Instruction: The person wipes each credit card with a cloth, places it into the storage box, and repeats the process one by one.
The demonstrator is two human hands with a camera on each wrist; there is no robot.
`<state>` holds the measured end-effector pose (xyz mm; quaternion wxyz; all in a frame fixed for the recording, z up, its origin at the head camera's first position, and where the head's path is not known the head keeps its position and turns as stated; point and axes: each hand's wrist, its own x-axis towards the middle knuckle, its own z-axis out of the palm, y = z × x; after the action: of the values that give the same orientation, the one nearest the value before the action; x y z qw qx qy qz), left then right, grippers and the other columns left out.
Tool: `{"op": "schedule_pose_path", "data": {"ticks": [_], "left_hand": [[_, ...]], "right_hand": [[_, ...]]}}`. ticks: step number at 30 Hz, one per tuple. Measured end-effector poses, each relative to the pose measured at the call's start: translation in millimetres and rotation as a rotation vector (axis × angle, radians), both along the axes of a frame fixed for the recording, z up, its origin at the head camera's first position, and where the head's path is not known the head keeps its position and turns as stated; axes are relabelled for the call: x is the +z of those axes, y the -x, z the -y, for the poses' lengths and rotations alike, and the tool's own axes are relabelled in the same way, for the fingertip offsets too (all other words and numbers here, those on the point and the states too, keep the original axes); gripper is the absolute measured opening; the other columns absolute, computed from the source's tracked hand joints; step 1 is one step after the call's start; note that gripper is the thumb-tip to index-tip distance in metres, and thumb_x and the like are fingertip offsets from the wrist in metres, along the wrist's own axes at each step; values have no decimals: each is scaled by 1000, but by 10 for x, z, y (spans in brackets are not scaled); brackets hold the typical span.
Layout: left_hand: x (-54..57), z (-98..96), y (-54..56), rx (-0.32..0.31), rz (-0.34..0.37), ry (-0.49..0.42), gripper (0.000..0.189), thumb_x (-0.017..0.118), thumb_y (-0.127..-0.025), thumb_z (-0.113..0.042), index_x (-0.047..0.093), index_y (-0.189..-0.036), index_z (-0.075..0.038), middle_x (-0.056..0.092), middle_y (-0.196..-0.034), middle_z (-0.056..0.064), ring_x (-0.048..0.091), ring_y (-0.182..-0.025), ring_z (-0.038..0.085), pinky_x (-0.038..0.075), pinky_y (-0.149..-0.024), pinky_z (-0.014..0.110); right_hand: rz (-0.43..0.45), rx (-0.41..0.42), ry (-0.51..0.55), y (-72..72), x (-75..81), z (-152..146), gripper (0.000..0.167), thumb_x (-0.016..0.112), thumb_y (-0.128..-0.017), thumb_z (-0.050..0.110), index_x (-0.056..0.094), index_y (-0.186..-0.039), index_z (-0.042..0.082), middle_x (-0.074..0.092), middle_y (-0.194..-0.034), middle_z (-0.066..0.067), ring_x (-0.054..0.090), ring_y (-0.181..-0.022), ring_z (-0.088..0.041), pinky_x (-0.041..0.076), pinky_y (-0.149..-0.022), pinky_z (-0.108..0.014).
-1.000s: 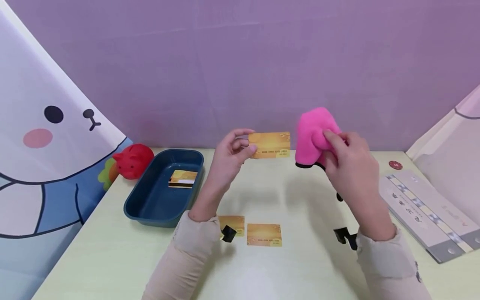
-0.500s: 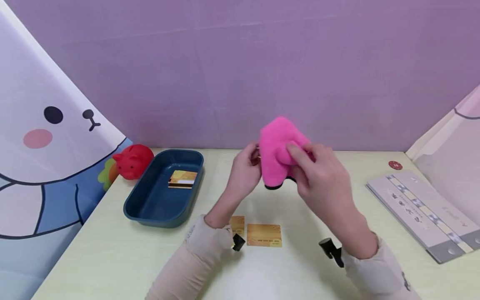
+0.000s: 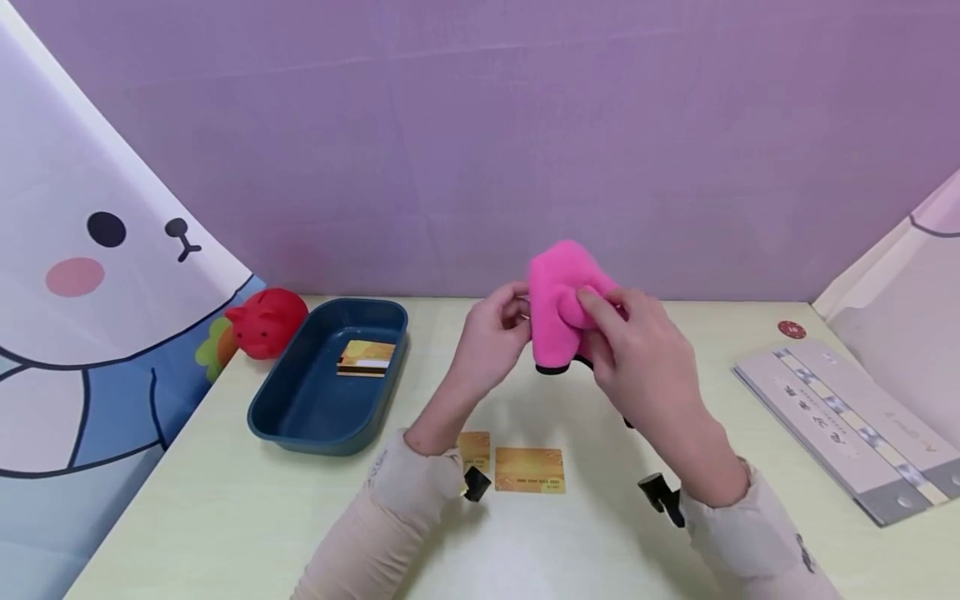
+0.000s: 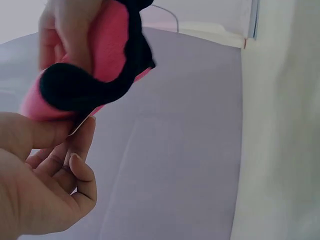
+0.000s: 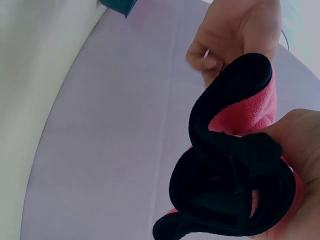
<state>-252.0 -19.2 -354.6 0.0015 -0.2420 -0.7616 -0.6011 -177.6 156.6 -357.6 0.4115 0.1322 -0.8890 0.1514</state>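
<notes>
In the head view my right hand pinches a folded pink fleece cloth with black edging, held up above the table. Facing it, my left hand has thumb and fingers together at the cloth's left side. The left wrist view shows the thin edge of a card pinched there, against the cloth; from the head its face is hidden behind the pink fabric. Below the hands, a gold bank card lies flat on the table. Another gold card beside it is partly covered by my left sleeve.
To the left is a dark blue tray with gold cards inside. Behind its left rim sits a red piggy bank. A grey folder-like book and a red chip lie at the right. A purple backdrop borders the table's rear.
My right hand has brought the pink cloth left and down to my left hand. The card in the left hand, plainly seen a second ago, is now behind the cloth.
</notes>
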Motion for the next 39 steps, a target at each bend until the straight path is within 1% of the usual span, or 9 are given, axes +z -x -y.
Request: {"op": "schedule_pose_path", "data": {"ticks": [6, 16, 22, 25, 27, 30, 32, 35, 39], "left_hand": [[75, 113, 17, -32, 19, -45, 30, 66, -96, -7, 64, -125, -9, 71, -93, 14, 61, -79, 24, 41, -63, 26], [169, 272, 81, -58, 60, -172, 40, 65, -96, -3, 55, -135, -10, 64, -84, 2, 59, -77, 17, 49, -74, 26], [182, 298, 80, -73, 9, -66, 29, 62, -100, -13, 66, -128, -7, 67, -117, 6, 60, -92, 16, 51, -79, 25], [192, 314, 81, -146, 18, -10, 42, 62, -99, -11, 57, -141, -10, 59, -139, 3, 57, -109, 18, 50, -87, 28], [190, 313, 90, -171, 15, 11, 48, 61, -98, -7, 52, -145, -12, 56, -142, 2, 56, -116, 20, 49, -90, 29], [164, 299, 108, -127, -45, 28, 42, 60, -99, -7, 57, -141, -11, 65, -129, 5, 61, -110, 23, 50, -83, 26], [140, 285, 118, -57, -97, 33, 31, 61, -100, -13, 65, -131, -10, 70, -105, 7, 65, -93, 23, 49, -71, 24], [113, 276, 121, 8, -142, 14, 23, 64, -99, -21, 73, -116, -8, 61, -79, 6, 55, -71, 20, 40, -59, 25], [99, 280, 122, 46, -124, -12, 21, 68, -97, -26, 77, -103, -8, 53, -78, -1, 47, -73, 16, 37, -63, 27]], "right_hand": [[34, -47, 50, 48, 6, -169, 35, 69, -87, 3, 70, -122, 6, 63, -102, -21, 59, -89, -39, 53, -55, -54], [103, -176, 131, 87, 43, -456, 36, 66, -89, 6, 69, -125, 8, 61, -107, -24, 56, -95, -42, 48, -58, -61], [110, -192, 180, 48, 107, -542, 38, 64, -90, 8, 68, -128, 9, 60, -109, -25, 55, -99, -43, 46, -64, -62], [71, -187, 207, 24, 146, -576, 38, 65, -90, 9, 68, -128, 9, 61, -107, -25, 55, -99, -43, 45, -67, -61], [41, -190, 224, 4, 173, -601, 37, 65, -90, 9, 69, -127, 9, 61, -106, -25, 56, -98, -44, 43, -68, -61], [14, -201, 251, -28, 211, -636, 37, 65, -90, 9, 69, -127, 9, 61, -106, -26, 55, -97, -45, 41, -68, -62], [4, -208, 269, -46, 231, -652, 37, 64, -90, 9, 69, -127, 10, 61, -107, -26, 55, -98, -45, 41, -68, -63], [-6, -200, 287, -64, 256, -663, 37, 64, -90, 9, 69, -127, 10, 61, -107, -26, 55, -101, -45, 41, -70, -63], [-25, -186, 291, -82, 274, -658, 37, 63, -90, 8, 69, -127, 9, 61, -105, -26, 55, -100, -44, 41, -72, -60]]}}
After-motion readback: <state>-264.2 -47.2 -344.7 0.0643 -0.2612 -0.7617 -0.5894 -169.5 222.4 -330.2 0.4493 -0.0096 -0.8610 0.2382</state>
